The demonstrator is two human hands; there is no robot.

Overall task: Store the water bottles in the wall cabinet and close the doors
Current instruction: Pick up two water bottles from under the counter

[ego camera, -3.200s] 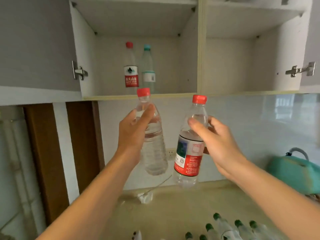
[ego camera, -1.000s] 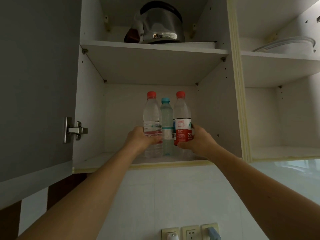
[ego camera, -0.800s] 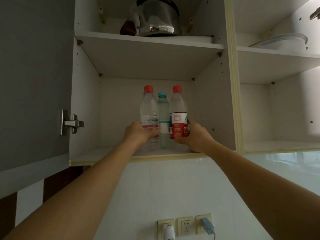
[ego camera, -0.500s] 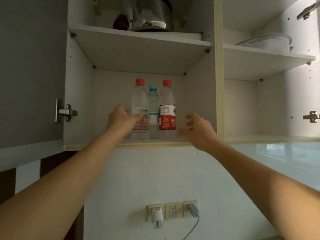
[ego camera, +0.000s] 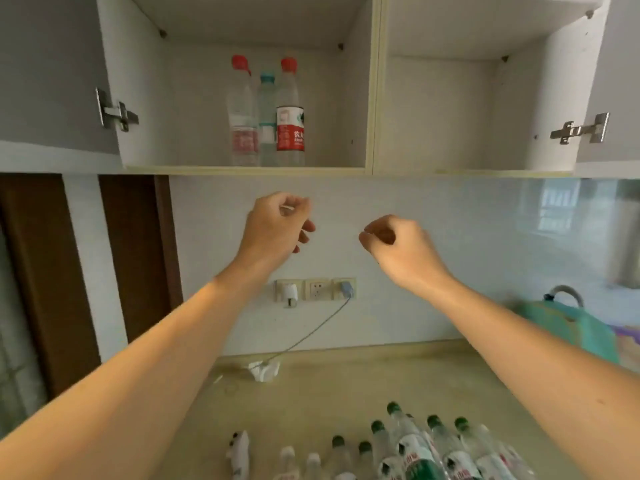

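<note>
Both hands, left hand and right hand, are being held empty, fingers loosely curled, below the wall cabinet. Three water bottles are standing inside, touching. Green-capped bottles are waiting on the counter: probably full, heavy, smooth; best gripped mid-body.

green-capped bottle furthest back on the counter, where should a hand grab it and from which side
Take the green-capped bottle by the clear shoulder just below its cap, coming down from above and behind with the right hand. It lies tilted with the cap end exposed toward the wall, while its lower body is crowded by neighbouring bottles, so only the neck end offers a clear grip.
</note>
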